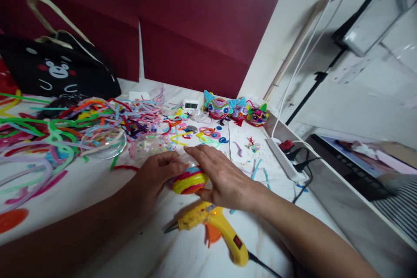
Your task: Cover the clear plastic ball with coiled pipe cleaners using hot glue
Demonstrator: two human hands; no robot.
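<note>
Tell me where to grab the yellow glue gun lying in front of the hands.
Probably grip the glue gun by its handle, coming from above on the near side. It lies flat on the table, nozzle pointing left and cord trailing right, so the handle angles toward you, clear of both hands.

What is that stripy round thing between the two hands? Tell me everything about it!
The stripy round thing is a small dome-like shape wound from fuzzy-looking pipe cleaners in yellow, pink, red and a little blue. It lies on the white table, just behind the yellow glue gun. The left hand touches its left side and the right hand lies flat over its right side, hiding part of it.
</note>
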